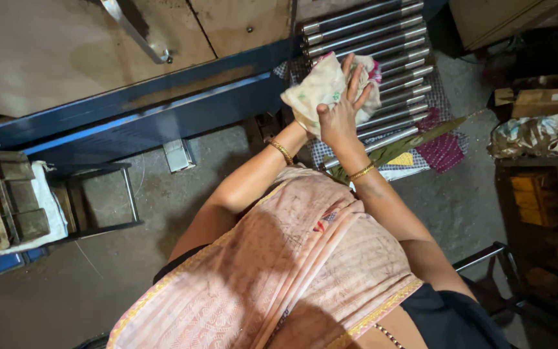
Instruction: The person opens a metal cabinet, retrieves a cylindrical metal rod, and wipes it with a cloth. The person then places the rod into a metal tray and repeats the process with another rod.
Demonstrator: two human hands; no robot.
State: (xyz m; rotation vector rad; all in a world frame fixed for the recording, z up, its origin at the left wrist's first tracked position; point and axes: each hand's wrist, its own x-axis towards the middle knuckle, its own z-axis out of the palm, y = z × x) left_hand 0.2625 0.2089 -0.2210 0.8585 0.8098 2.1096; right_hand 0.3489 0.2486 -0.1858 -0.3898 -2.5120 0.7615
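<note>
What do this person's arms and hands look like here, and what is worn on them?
Both arms are bare, with no sleeves and no gloves. The left hand and the right hand each have a thin gold bangle at the wrist: left bangle, right bangle. No rings can be made out on the fingers.

Warm light falls brightest beside the right hand (340,119), glinting off the steel rods (382,39). Far from it, corners sink into shadow. The view is sharp.

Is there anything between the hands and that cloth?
Nothing visible. The right hand lies spread flat on the pale cloth, touching it. The left hand is mostly hidden under the cloth and seems to hold it from below. The metal rods lie just behind.
</note>
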